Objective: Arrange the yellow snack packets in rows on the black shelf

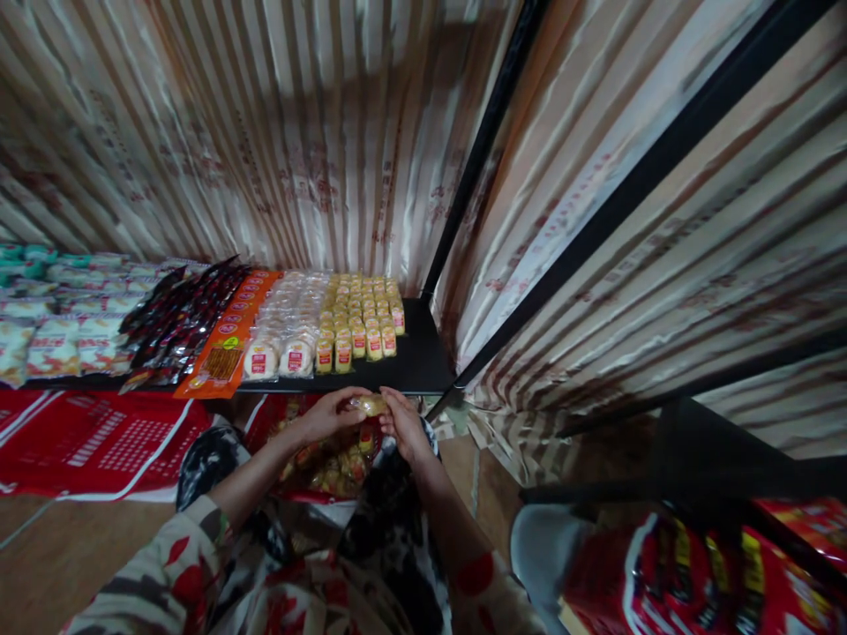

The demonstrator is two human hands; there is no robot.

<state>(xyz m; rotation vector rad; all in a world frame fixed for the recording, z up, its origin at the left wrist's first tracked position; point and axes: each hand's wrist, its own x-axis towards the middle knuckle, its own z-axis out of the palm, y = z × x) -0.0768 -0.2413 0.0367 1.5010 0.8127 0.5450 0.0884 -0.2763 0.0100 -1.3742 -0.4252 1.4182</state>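
Note:
Between my two hands, just in front of the shelf's front edge, is a small yellow wrapped snack cake (371,405). My left hand (336,413) pinches its left end, and my right hand (401,419) grips the right end. Below them, between my knees, a red bag (270,423) holds many similar yellow packets (341,467). Rows of yellow wrapped cakes (358,342) stand on the black shelf (423,353) beyond my hands. To their left are round white cakes (296,357) in clear wrappers with red labels.
Further left on the shelf lie an orange packet (228,344), dark shiny packets (182,309) and white packets (102,344). A red bag (119,441) lies below. Black frame posts (486,150) rise at right, near red packages (701,564) and a grey stool (546,547). Striped curtain hangs behind.

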